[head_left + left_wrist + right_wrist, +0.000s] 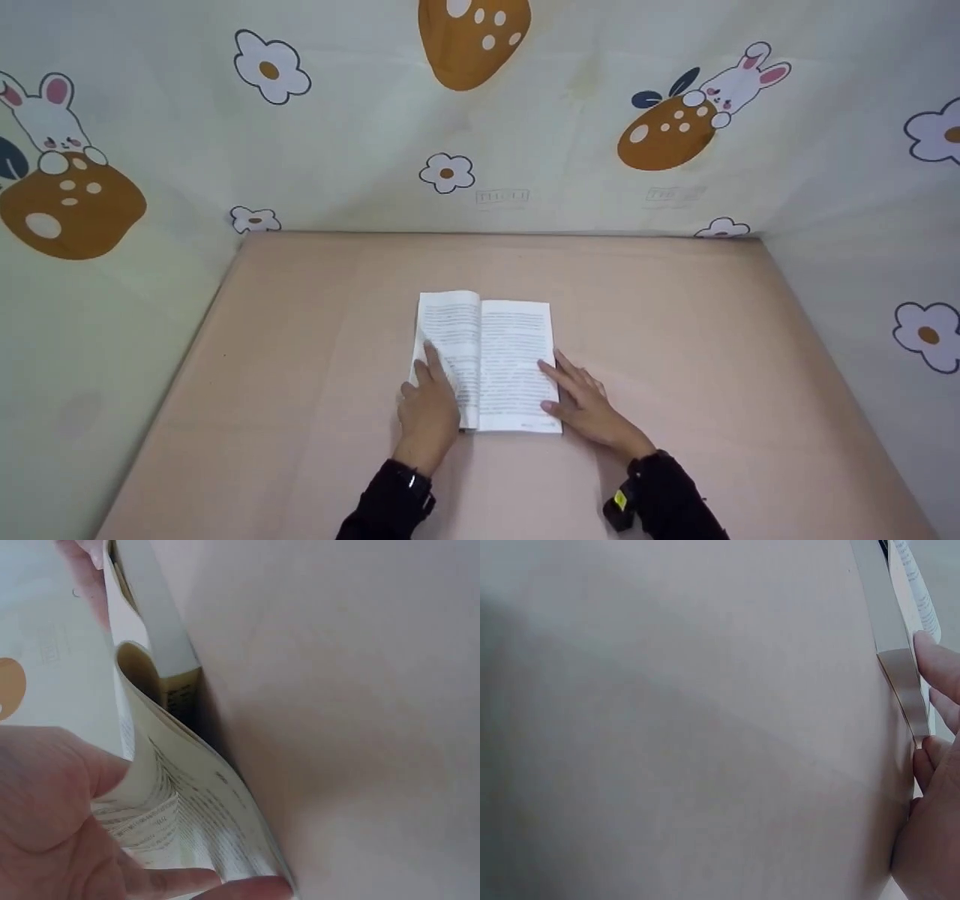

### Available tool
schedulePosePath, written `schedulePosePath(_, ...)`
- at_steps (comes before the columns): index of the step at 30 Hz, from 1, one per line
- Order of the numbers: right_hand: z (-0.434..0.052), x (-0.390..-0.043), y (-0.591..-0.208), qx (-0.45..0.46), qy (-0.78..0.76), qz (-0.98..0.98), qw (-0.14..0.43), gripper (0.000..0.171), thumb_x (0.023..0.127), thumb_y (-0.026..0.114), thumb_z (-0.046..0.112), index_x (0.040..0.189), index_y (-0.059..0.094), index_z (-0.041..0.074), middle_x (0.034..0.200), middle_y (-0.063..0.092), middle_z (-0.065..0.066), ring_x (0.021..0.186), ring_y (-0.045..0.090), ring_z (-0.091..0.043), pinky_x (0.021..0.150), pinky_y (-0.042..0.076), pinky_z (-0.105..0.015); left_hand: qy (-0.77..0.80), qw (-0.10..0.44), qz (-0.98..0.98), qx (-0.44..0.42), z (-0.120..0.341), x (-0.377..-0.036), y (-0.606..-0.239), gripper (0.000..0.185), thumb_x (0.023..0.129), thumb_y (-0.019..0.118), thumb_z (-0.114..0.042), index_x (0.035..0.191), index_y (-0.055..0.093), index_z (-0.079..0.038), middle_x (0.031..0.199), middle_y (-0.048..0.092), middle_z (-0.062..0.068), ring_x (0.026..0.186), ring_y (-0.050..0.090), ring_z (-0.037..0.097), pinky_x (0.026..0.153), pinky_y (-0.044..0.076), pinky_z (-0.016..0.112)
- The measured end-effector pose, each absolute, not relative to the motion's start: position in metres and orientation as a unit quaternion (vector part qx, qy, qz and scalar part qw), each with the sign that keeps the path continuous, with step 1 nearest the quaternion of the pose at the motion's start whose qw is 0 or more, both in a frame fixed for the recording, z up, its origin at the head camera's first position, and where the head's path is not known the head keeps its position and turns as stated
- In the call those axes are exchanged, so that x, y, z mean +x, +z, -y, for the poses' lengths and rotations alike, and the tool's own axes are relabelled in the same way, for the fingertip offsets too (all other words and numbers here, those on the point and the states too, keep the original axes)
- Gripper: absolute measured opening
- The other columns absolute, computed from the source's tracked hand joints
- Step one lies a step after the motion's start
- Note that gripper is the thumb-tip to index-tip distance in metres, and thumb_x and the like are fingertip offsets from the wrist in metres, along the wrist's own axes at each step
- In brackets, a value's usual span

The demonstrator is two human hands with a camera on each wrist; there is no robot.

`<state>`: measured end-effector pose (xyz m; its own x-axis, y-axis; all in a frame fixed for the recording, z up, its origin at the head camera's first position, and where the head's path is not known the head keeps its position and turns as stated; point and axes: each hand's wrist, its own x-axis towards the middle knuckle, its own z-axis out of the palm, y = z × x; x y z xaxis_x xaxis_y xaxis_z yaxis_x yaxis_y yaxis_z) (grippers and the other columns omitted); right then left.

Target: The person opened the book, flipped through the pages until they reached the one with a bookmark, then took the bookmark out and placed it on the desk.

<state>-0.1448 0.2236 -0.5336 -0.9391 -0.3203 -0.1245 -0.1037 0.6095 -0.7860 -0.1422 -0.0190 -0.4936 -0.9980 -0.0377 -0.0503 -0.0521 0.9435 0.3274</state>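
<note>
An open book (514,360) with printed pages lies on the tabletop. My left hand (430,411) rests on the left-hand pages, index finger stretched up along the paper. Seen from the left wrist, those pages (202,795) bow up into a curl near the spine, with the thumb against the bend and fingertips on the paper near the outer edge. At the book's right edge, my right hand (592,409) holds the side, its thumb and a finger on the right page and other fingers along the edge. The page block's side (904,682) shows in the right wrist view.
A pale pink-beige tabletop (300,337) stretches around the book. Behind it rises a light cloth wall (360,135) printed with rabbits, flowers and brown fruit shapes, and similar cloth stands at both sides. Dark sleeves and wrist-worn devices (619,510) cover the forearms.
</note>
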Motion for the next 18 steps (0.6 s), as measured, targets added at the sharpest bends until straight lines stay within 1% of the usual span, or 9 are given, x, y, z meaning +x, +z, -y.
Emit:
schedulePosePath(3, -0.2239, -0.1442, -0.5336, -0.119, -0.425, -0.889, 0.124, 0.060, 0.091, 0.057, 0.035, 0.145, 0.033, 0.024, 0.158, 0.007, -0.006, 0.141, 0.003, -0.043, 0.108, 0.000, -0.058, 0.167, 0.007, -0.986, -0.020, 0.0201, -0.1435, -0.4942, 0.076, 0.085, 0.052, 0.007, 0.148, 0.010, 0.001, 0.137, 0.035, 0.034, 0.083, 0.056, 0.039, 0.053, 0.047, 0.036)
schedulePosePath(5, -0.2240, -0.1441, -0.5334, -0.119, -0.425, -0.889, 0.125, 0.060, 0.091, 0.057, 0.035, 0.145, 0.033, 0.024, 0.158, 0.007, -0.006, 0.141, 0.003, -0.043, 0.108, 0.000, -0.059, 0.166, -0.002, -0.986, -0.018, 0.0202, -0.1443, -0.4943, 0.078, 0.083, 0.052, 0.010, 0.149, 0.011, -0.001, 0.138, 0.033, 0.035, 0.080, 0.057, 0.038, 0.051, 0.047, 0.035)
schedulePosePath(7, -0.2241, -0.1444, -0.5335, -0.119, -0.424, -0.889, 0.124, 0.060, 0.091, 0.057, 0.035, 0.145, 0.033, 0.024, 0.158, 0.007, -0.006, 0.141, 0.003, -0.043, 0.108, 0.000, -0.059, 0.169, -0.005, -0.985, -0.016, 0.0196, -0.1445, -0.4932, 0.075, 0.082, 0.052, 0.013, 0.148, 0.018, -0.002, 0.139, 0.031, 0.036, 0.080, 0.058, 0.040, 0.052, 0.048, 0.036)
schedulePosePath(9, -0.2240, -0.1447, -0.5337, -0.119, -0.424, -0.889, 0.123, 0.060, 0.091, 0.057, 0.036, 0.145, 0.033, 0.025, 0.158, 0.007, -0.006, 0.141, 0.003, -0.043, 0.108, 0.000, -0.059, 0.169, -0.005, -0.986, -0.014, 0.0185, -0.1447, -0.4924, 0.065, 0.083, 0.051, 0.013, 0.143, 0.029, 0.001, 0.138, 0.032, 0.037, 0.080, 0.059, 0.041, 0.053, 0.050, 0.038)
schedulePosePath(11, -0.2238, -0.1449, -0.5340, -0.118, -0.425, -0.889, 0.123, 0.060, 0.091, 0.057, 0.036, 0.145, 0.034, 0.024, 0.158, 0.008, -0.005, 0.141, 0.003, -0.043, 0.108, 0.001, -0.059, 0.163, -0.001, -0.987, -0.009, 0.0171, -0.1443, -0.4918, 0.052, 0.085, 0.050, 0.011, 0.135, 0.039, 0.004, 0.131, 0.038, 0.038, 0.079, 0.059, 0.042, 0.055, 0.051, 0.040)
schedulePosePath(14, -0.2237, -0.1443, -0.5342, -0.119, -0.427, -0.888, 0.124, 0.060, 0.091, 0.057, 0.035, 0.145, 0.034, 0.024, 0.158, 0.007, -0.006, 0.141, 0.004, -0.042, 0.108, 0.001, -0.058, 0.148, -0.008, -0.989, -0.003, 0.0167, -0.1445, -0.4927, 0.030, 0.087, 0.051, 0.007, 0.117, 0.052, 0.006, 0.111, 0.052, 0.033, 0.074, 0.059, 0.037, 0.055, 0.051, 0.039)
schedulePosePath(16, -0.2236, -0.1439, -0.5343, -0.121, -0.431, -0.885, 0.125, 0.060, 0.091, 0.056, 0.034, 0.145, 0.033, 0.024, 0.158, 0.007, -0.006, 0.141, 0.004, -0.042, 0.107, 0.001, -0.057, 0.130, -0.021, -0.991, 0.003, 0.0181, -0.1448, -0.4931, 0.022, 0.086, 0.054, 0.006, 0.107, 0.057, 0.007, 0.098, 0.057, 0.028, 0.071, 0.058, 0.034, 0.055, 0.051, 0.037)
schedulePosePath(18, -0.2235, -0.1437, -0.5342, -0.122, -0.434, -0.884, 0.125, 0.060, 0.091, 0.056, 0.034, 0.145, 0.033, 0.024, 0.158, 0.007, -0.006, 0.141, 0.005, -0.041, 0.107, 0.000, -0.058, 0.113, -0.029, -0.993, 0.007, 0.0210, -0.1450, -0.4933, 0.015, 0.084, 0.056, 0.005, 0.098, 0.060, 0.007, 0.091, 0.059, 0.025, 0.072, 0.058, 0.031, 0.057, 0.051, 0.036)
